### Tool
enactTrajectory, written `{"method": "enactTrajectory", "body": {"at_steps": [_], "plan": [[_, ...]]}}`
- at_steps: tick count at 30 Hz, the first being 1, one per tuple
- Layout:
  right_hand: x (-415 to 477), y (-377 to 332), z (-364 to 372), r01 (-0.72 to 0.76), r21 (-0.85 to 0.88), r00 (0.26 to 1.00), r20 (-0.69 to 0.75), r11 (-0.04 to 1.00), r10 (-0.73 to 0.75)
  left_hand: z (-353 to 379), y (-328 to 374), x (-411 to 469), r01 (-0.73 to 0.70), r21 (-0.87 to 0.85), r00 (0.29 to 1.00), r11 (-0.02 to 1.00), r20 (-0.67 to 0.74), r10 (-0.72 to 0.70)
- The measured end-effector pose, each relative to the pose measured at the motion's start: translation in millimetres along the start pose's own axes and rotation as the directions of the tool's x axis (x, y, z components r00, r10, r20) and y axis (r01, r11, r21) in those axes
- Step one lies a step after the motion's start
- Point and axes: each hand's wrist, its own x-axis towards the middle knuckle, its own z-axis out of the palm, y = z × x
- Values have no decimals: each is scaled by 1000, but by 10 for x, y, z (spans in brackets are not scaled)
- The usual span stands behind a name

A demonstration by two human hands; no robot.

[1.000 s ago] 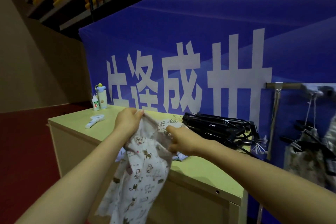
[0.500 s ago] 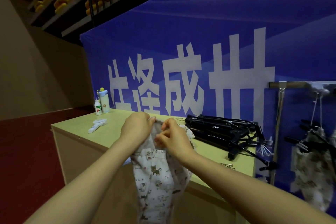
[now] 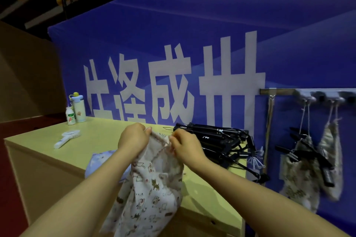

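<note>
I see the main risk in the grip. The left hand (image 3: 133, 138) holds the top edge of the printed garment (image 3: 150, 188) with curled fingers and the thumb on top. The right hand (image 3: 185, 146) pinches the same edge just beside it. The 2 hands are very near each other, so only a short piece of the edge is under control. If 1 pinch slips, I think the cloth will fall down past the front edge of the table (image 3: 48, 152), because most of it hangs there freely.

A 2nd risk is the pile of black hangers (image 3: 217, 140), which lies on the table near the right hand. A fast pull to that side could catch a hook in the fabric. The pale blue cloth (image 3: 98, 161) on the table behind the left forearm could also be dragged along.

The garment is thin and soft, and it is white with many small animal figures in brown and dark colours. A stitched hem runs along the top edge between the hands. Below the hands it makes deep folds, and its lower part hangs lower than the table top. I cannot tell whether it touches the table front.
</note>
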Motion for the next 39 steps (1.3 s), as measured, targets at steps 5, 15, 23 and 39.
{"method": "enactTrajectory", "body": {"at_steps": [5,15,23,39], "plan": [[243,673,-260,-174,-321,981,29,931,194,267,3,162,15,-84,1000,996,2,-15],[446,1453,-23,-187,-681,904,163,708,395,717,-62,445,54,-128,998,990,39,-49],[526,1530,53,-170,-721,917,135,672,376,891,-176,488,73,-128,994,989,93,-61],[334,1046,-409,-121,-655,990,-25,746,139,357,-477,288,176,-158,984,972,16,-176]]}}
